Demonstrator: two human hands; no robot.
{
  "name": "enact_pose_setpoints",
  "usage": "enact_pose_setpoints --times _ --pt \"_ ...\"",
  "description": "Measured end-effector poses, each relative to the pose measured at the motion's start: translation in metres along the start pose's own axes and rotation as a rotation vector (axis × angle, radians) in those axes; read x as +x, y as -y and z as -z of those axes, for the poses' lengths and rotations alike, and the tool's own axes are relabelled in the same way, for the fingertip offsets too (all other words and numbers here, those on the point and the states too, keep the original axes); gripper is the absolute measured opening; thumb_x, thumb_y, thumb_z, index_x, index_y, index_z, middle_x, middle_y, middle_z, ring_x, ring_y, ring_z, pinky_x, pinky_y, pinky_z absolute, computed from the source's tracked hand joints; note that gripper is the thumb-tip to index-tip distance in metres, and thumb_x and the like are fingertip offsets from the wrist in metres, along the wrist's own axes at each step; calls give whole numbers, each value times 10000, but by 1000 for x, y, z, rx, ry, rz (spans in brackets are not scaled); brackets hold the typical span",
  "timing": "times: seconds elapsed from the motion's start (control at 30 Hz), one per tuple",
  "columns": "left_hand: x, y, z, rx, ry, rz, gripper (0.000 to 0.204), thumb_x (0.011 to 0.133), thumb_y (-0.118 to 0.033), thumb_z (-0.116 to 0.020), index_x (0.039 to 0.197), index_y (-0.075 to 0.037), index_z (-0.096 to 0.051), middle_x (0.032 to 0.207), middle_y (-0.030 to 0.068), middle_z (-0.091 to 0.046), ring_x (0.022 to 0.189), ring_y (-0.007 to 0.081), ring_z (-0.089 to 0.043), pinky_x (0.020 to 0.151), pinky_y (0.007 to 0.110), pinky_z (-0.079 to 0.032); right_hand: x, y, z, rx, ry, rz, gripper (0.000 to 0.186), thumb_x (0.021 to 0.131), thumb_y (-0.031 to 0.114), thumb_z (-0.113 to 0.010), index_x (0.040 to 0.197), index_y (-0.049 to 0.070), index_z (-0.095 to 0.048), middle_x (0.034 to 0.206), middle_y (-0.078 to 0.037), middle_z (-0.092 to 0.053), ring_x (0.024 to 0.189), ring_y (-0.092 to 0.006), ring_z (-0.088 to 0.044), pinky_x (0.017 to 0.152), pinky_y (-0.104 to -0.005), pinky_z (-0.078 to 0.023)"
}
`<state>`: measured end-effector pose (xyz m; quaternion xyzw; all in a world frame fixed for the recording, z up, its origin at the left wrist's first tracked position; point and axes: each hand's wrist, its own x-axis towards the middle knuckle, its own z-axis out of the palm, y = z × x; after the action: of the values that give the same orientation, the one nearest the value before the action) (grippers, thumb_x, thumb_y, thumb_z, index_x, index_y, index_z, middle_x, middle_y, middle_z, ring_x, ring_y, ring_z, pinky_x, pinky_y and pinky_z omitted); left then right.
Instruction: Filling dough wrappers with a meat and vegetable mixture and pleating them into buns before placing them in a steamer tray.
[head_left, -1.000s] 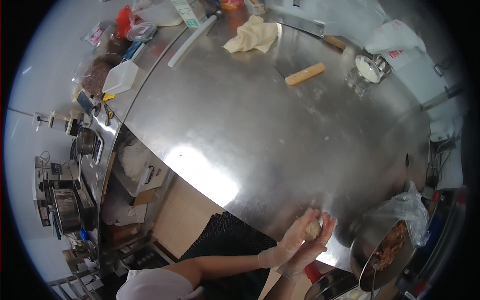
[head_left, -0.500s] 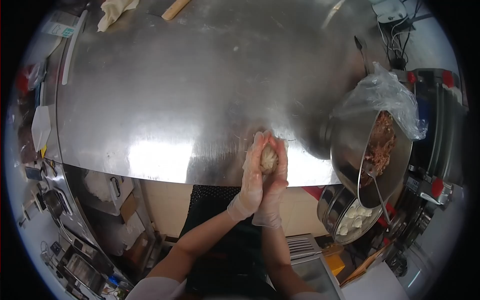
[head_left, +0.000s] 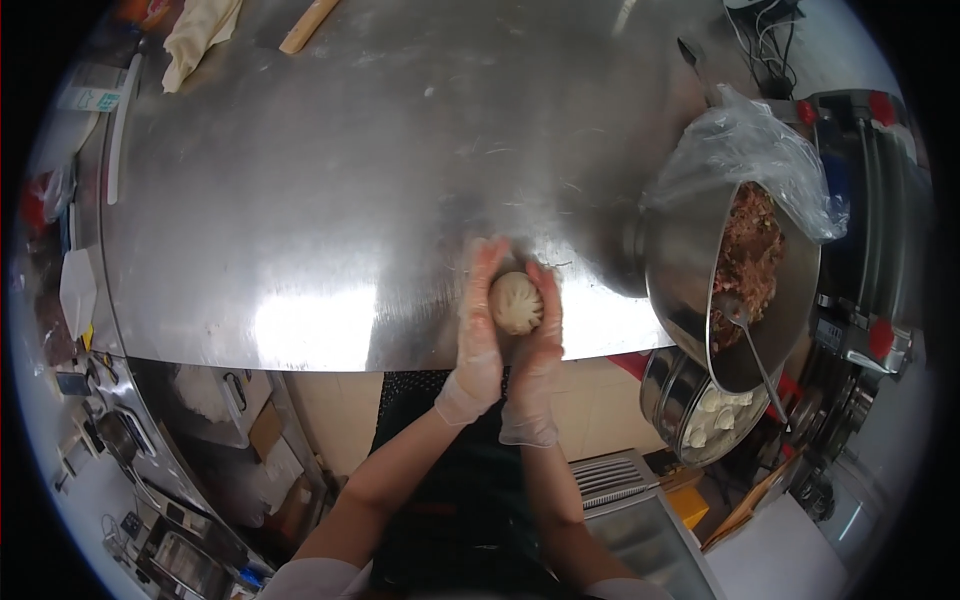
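Note:
A round, pale dough bun (head_left: 517, 303) with pleats on top is between my two hands, close to the front edge of the steel table. My left hand (head_left: 481, 325), in a clear plastic glove, cups its left side, palm inward and fingers stretched forward. Along the bun's right side is my right hand (head_left: 541, 345), gloved the same way, its fingers curving around it. The bun's top shows between them; whether its underside rests on the steel is hidden.
On the right, a tilted steel bowl (head_left: 683, 270) holds minced filling (head_left: 745, 250) and a spoon (head_left: 762, 368), with plastic film (head_left: 750, 150) over its far rim. Below it, a round steamer tray (head_left: 664, 400) holds several pale buns. A wooden rolling pin (head_left: 308, 25) and cloth (head_left: 200, 40) lie at the far left.
My hands have spread slightly apart at the fingertips, uncovering more of the bun's pleated top. The whole view has shifted a little, with the far table items sitting lower and farther left.

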<state>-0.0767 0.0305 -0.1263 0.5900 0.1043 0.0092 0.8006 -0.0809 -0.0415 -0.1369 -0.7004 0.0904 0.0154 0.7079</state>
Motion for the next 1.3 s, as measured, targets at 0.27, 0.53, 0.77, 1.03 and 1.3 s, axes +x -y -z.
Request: enact_pose_setpoints --times 0.27,0.53,0.77,1.03,1.3 --pt "0 1 12 -19 22 14 935 959 -734 -202 1571 -29 -144 1600 181 -247 1500 286 -177 1218 410 -128 4 13 -2 -11 -60 36 896 945 742 -293 1497 40 -363 1476 -133 -438 1396 -252 -373 1192 -401 -243" --pt "-13 -12 -9 -7 -23 121 921 964 -730 -202 1538 -11 -239 1578 157 -300 1448 287 -307 1197 410 -238 -15 18 -9 257 -55 -52 934 947 720 -359 1520 -15 -287 1540 -182 -361 1445 -292 -315 1182 -412 -243" --pt "-66 -12 -78 -113 274 254 887 972 -718 -169 1560 -54 -181 1601 130 -246 1451 327 -294 1192 471 -257 -60 30 65 187 -213 62 892 982 663 -336 1528 -38 -256 1522 -228 -376 1448 -322 -312 1188 -415 -207" --pt "-136 39 -225 60 583 334 905 968 -726 -191 1547 -31 -206 1595 154 -244 1447 330 -298 1187 479 -256 -116 18 232 374 -641 42 923 962 685 -381 1513 -48 -277 1516 -208 -394 1432 -291 -346 1188 -400 -237" --pt "-200 131 -438 49 775 485 883 982 -702 -241 1539 -18 -245 1573 184 -273 1467 296 -238 1210 453 -145 -135 8 462 406 -927 70 954 931 719 -410 1504 -36 -304 1485 -212 -422 1397 -284 -376 1179 -418 -245"
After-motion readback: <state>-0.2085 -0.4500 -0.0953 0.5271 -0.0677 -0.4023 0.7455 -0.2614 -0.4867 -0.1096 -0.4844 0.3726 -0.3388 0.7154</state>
